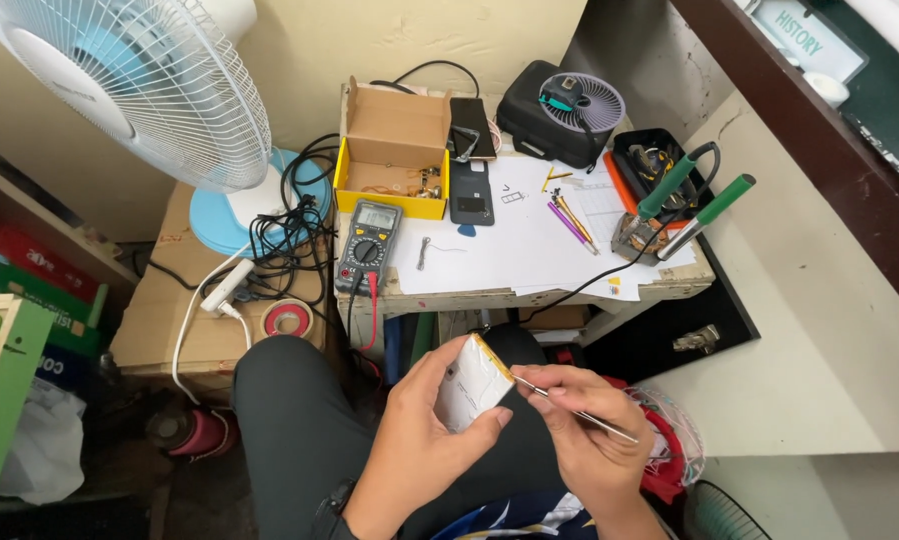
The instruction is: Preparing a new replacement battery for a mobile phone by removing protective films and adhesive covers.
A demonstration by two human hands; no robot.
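The left hand [419,440] holds a flat phone battery [472,383] over the person's lap, below the front edge of the bench [529,292]. The battery is a thin rectangular slab, tilted so its broad silvery-white face catches the light; a yellow-orange strip runs along its upper right edge, and a few faint dark marks sit near its left side. The left fingers [489,418] are closed on it, thumb low on the face and the others wrapped behind. The right hand [589,430] pinches slim metal tweezers [574,409], its fingers closed on the shaft, and the tip touches the battery's right edge near the yellow strip.

On the bench above lie a multimeter [367,245] with red and black leads, a yellow cardboard box [393,150] with its flap up, a dark phone [471,192] lying open, white paper sheets, and two green-handled soldering irons [694,205] leaning in a stand. A white fan [139,80] stands to the left
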